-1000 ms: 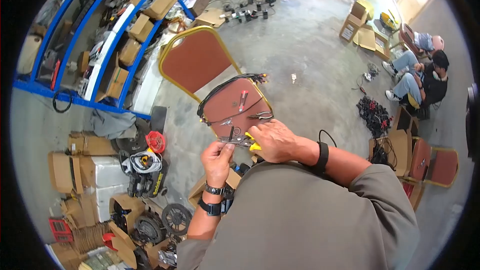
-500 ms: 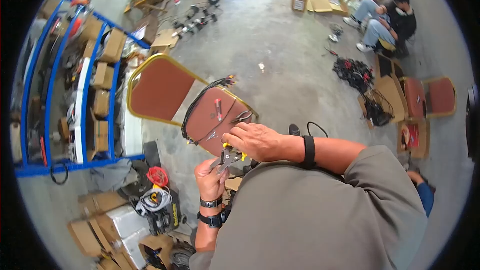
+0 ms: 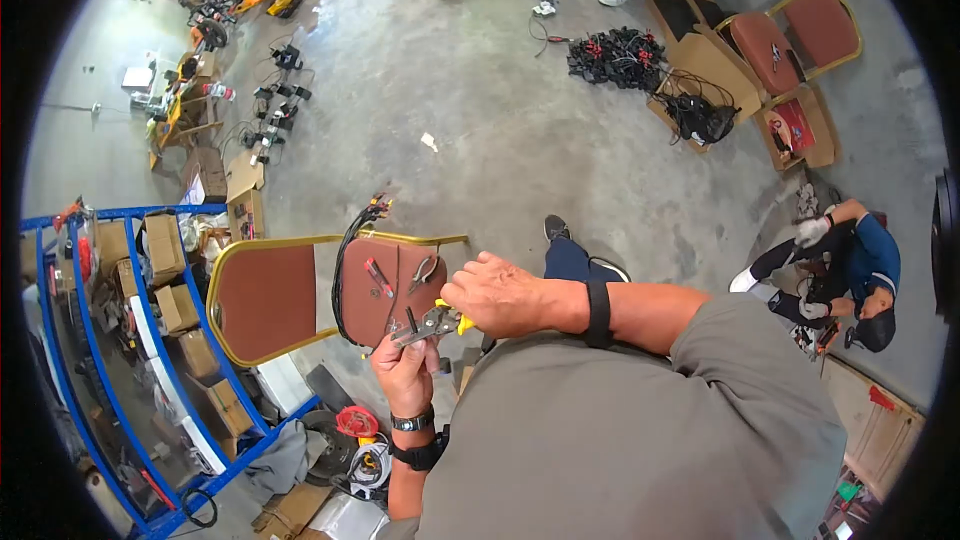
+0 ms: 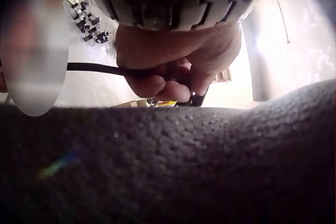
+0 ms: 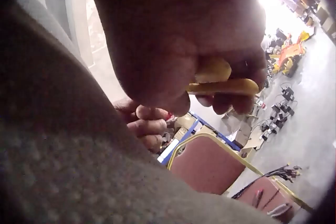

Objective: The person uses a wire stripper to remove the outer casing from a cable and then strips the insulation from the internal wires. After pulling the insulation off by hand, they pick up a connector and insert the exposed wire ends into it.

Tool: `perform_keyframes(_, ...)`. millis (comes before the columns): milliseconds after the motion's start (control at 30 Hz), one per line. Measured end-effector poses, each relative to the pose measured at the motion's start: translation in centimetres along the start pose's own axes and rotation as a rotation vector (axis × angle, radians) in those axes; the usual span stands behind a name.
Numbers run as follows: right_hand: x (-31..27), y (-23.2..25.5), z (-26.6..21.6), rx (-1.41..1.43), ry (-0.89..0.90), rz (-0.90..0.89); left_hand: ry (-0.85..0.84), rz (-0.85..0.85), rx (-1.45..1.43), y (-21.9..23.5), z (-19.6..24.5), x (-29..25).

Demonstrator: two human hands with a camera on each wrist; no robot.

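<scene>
Grey floor (image 3: 480, 140) spreads beyond the right hand (image 3: 505, 296), bearing a reddish chair (image 3: 265, 295). That hand is curled round yellow-handled pliers (image 3: 437, 323); their head meets the left hand (image 3: 405, 377), which pinches a black cable (image 4: 97, 67).

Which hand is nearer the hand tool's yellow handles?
Right. The right hand grips the yellow handles; the left hand is away from them, by the tool's metal head.

A bare left hand (image 4: 173, 48) grips in its curled fingers (image 4: 176, 93) a thin black cable (image 4: 97, 67) running out to their left, with a dark linked wristband (image 4: 173, 11) above them, dark grey textured fabric (image 4: 173, 161) below, and small black wired blocks (image 4: 103, 37) beyond, up and left of them.
</scene>
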State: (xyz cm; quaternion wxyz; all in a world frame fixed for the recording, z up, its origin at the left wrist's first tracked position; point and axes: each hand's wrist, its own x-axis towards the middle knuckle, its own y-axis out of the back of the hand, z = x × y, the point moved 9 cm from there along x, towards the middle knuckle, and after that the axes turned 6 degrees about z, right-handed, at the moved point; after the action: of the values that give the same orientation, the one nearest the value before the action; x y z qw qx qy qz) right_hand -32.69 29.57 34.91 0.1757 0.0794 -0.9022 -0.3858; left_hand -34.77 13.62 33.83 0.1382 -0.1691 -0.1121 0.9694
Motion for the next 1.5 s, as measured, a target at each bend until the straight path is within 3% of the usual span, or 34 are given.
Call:
perform_keyframes(100,-0.3,2.9,4.1,0.062,-0.045,-0.031,0.072,0.142,0.123,-3.6,-0.7,2.5)
perform_keyframes(267,-0.8,9.0,8.8,0.07,-0.094,-0.121,-0.002,0.089,0.192,-10.3,-0.1,6.0)
perform_keyframes(433,-1.6,13.0,11.6,0.048,-0.132,0.009,0.013,0.03,0.117,-15.2,-0.3,9.6)
perform_keyframes(600,-1.1,16.2,12.8,-0.055,-0.133,0.046,0.078,-0.106,0.192,-19.1,0.9,11.6)
perform_keyframes(667,-0.5,17.2,13.0,-0.071,-0.114,0.098,-0.003,-0.169,0.251,-20.0,1.7,12.6)
perform_keyframes(733,0.3,17.8,13.6,-0.059,-0.074,0.158,-0.041,-0.232,0.238,-21.1,2.6,13.5)
perform_keyframes(833,2.2,18.8,14.3,-0.052,-0.018,0.211,0.069,-0.345,0.059,-21.7,2.2,15.1)
perform_keyframes(1033,7.9,19.1,16.5,-0.104,0.08,0.198,0.149,-0.457,-0.201,-21.3,2.0,20.6)
perform_keyframes(1200,16.1,17.4,18.1,-0.189,0.12,0.122,0.185,-0.525,-0.425,-18.3,3.5,27.6)
perform_keyframes(1267,19.9,16.3,18.8,-0.207,0.141,0.039,0.15,-0.441,-0.391,-15.9,5.0,30.1)
perform_keyframes(1367,25.5,15.2,20.4,-0.266,0.009,-0.129,0.088,-0.312,-0.328,-12.1,8.8,34.5)
perform_keyframes(1500,32.2,14.4,21.5,-0.259,-0.073,-0.218,-0.016,-0.041,-0.067,-7.8,11.2,40.4)
